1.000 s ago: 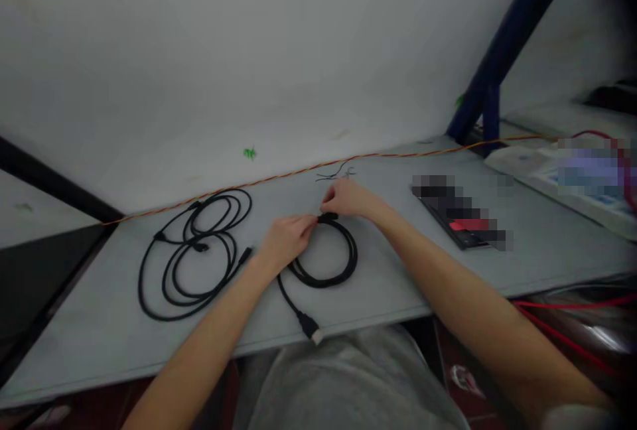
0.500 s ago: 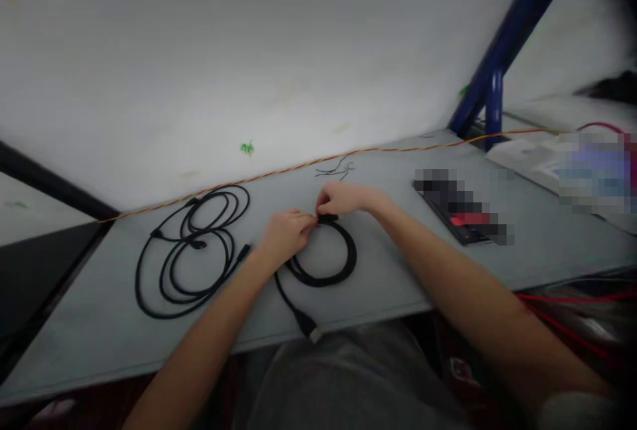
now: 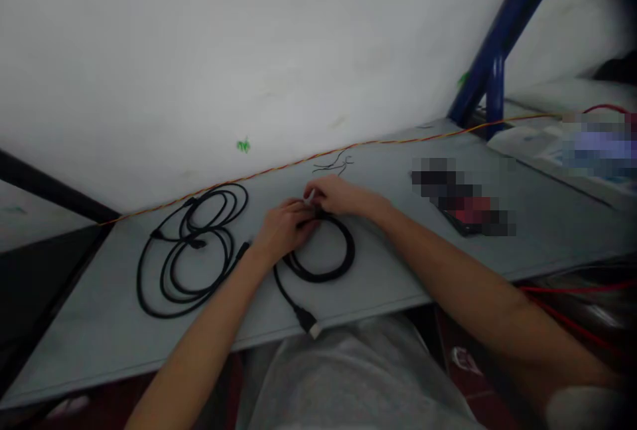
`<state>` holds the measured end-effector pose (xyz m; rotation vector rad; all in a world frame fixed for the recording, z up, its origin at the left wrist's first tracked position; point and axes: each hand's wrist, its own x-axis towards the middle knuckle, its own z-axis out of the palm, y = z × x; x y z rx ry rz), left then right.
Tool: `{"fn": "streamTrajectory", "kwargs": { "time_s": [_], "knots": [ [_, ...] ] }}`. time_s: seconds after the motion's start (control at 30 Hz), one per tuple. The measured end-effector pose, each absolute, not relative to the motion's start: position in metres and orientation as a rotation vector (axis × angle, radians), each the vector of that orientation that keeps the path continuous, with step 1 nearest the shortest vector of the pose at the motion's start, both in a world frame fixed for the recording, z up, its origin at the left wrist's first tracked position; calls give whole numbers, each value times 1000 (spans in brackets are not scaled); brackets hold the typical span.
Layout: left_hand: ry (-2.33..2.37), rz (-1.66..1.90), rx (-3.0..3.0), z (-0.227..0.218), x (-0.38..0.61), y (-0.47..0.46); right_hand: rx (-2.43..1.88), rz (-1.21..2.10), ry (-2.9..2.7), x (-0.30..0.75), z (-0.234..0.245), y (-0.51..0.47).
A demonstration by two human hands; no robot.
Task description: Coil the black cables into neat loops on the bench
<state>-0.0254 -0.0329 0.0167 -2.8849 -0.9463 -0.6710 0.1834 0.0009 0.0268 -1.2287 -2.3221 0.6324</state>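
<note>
Coiled cable (image 3: 318,278) — flat, plug (image 3: 312,329) trailing nearward

coiled cable (image 3: 323,264) black | loose cables (image 3: 192,251) black | twisted wire (image 3: 348,148) orange-yellow | table (image 3: 398,264) grey

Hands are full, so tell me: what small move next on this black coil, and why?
Probably pinch the loops with the left hand while the right hand draws the small pale piece round them: both hands meet at the far side of the coiled black cable, and nothing visibly binds it.
</note>
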Motion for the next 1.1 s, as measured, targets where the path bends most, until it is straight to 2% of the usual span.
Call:
{"fn": "streamTrajectory", "kwargs": {
  "time_s": [0.23, 0.4, 0.63, 0.87, 1.1],
  "knots": [
    [-975, -669, -2833, 12, -24, -34, -1301, 637, -2176, 178, 25, -11],
    [-1157, -800, -2825, 10, -21, -33, -1275, 696, -2096, 177, 18, -17],
    [-1363, -874, -2763, 7, -19, -27, -1295, 601, -2107, 176, 12, -21],
    [-1572, -854, -2689, 6, -17, -27, -1204, 539, -2178, 181, 18, -28],
    [-1574, -920, -2738, 1, -19, -23, -1091, 535, -2197, 188, 23, -28]
  ]
}}
